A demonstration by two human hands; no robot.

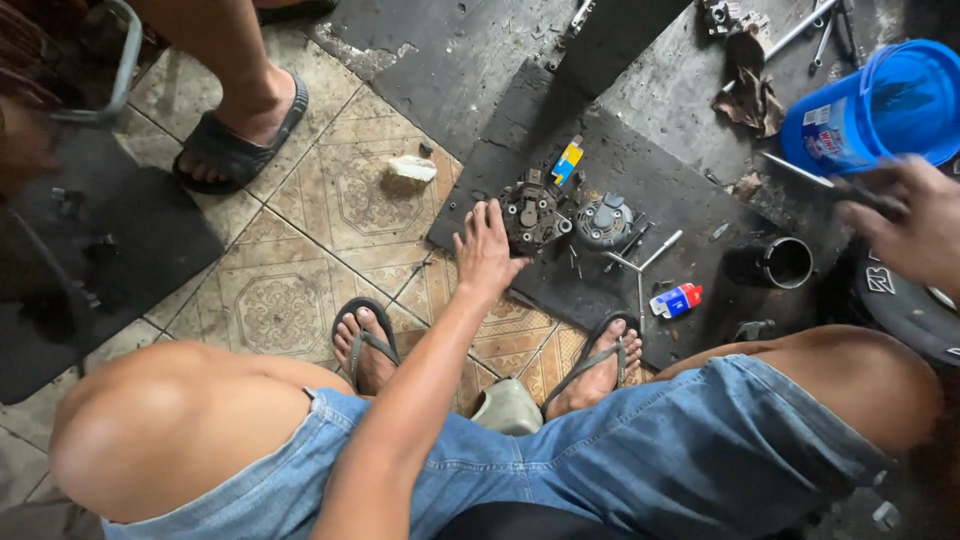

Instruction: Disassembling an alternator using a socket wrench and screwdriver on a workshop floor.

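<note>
Centrally, the metal engine part point(533, 212) lies on a dark mat point(690, 190), the left hand point(484, 250) touching it with fingers spread, gripping nothing; upper right, the right hand point(912, 225) pinches a thin tool point(815, 180) beside a blue bucket point(875, 105)

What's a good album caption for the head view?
Left hand rests on grey metal alternator housing; right hand reaches beside blue plastic bucket.

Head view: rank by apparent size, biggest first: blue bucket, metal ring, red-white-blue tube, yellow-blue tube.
1. Blue bucket, though it sits nearer the camera, which inflates it.
2. Metal ring.
3. Red-white-blue tube and yellow-blue tube: too alike to rank.
</note>
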